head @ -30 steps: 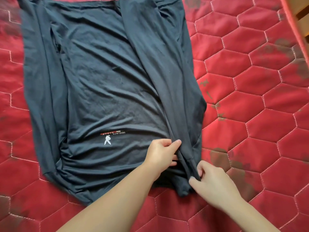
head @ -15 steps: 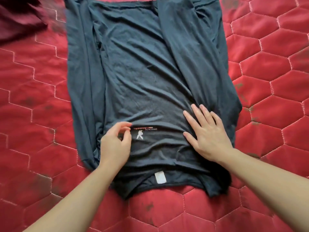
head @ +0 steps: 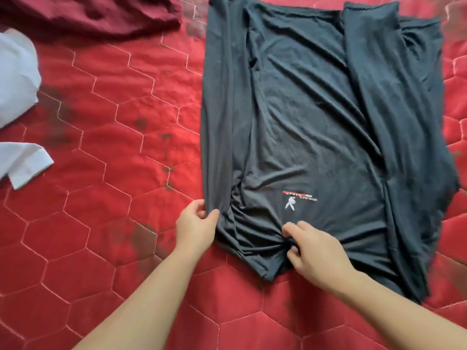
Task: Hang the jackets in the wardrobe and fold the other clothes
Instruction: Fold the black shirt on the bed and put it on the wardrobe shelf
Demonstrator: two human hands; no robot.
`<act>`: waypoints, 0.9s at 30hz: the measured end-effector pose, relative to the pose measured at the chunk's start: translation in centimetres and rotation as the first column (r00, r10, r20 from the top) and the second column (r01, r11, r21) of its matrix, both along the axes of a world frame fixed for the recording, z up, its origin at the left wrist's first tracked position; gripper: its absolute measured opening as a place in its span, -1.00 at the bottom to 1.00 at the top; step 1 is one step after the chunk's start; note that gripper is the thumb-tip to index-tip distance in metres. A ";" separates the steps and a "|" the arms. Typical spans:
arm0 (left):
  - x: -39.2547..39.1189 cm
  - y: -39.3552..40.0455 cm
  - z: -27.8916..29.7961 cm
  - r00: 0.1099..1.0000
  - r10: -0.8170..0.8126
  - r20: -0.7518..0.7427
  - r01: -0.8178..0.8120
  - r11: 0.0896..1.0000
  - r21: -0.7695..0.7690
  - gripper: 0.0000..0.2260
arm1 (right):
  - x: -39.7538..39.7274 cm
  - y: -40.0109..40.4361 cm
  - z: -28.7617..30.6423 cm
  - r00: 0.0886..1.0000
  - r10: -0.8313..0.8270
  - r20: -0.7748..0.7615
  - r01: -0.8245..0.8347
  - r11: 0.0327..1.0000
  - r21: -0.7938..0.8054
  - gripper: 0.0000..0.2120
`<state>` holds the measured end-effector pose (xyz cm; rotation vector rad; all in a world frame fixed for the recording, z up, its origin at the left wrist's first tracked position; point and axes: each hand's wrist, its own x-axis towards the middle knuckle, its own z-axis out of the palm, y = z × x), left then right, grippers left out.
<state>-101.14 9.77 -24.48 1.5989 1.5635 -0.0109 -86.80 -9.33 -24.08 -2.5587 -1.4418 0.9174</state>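
A dark grey T-shirt (head: 310, 127) lies flat on the red quilted bedspread (head: 106, 152), both long sides folded inward over its middle. A small white rabbit logo with a red stripe shows near its near end. My left hand (head: 195, 224) pinches the folded left edge of the shirt at its near corner. My right hand (head: 313, 245) has its fingers curled into the bunched fabric at the near middle, just below the logo. The shirt's near right corner lies behind my right forearm.
A dark maroon garment (head: 96, 13) lies crumpled at the far left. A white garment (head: 17, 74) with a loose sleeve end (head: 25, 165) lies at the left edge. The bedspread stretches bare between these and the shirt.
The view has swung left, so the shirt now sits to the right. My left hand moved from beside the logo to the shirt's left edge. My right hand went from lying flat to gathering fabric.
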 end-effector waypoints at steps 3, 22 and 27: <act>-1.7 0.6 -0.2 1.000 0.004 -0.017 -0.005 0.998 -0.069 -0.96 | 0.2 0.9 0.3 0.998 0.014 -0.060 -0.025 0.985 -0.173 -0.85; 3.1 -1.8 2.5 0.478 -0.878 0.024 0.863 0.474 0.174 -0.35 | 3.7 17.4 1.8 0.791 -0.575 -0.210 0.596 0.801 0.054 -0.37; 2.9 -1.6 1.7 0.400 -0.906 -0.136 0.915 0.385 0.122 -0.36 | 7.5 16.6 0.1 0.498 -0.738 -0.454 0.846 0.529 0.069 -0.79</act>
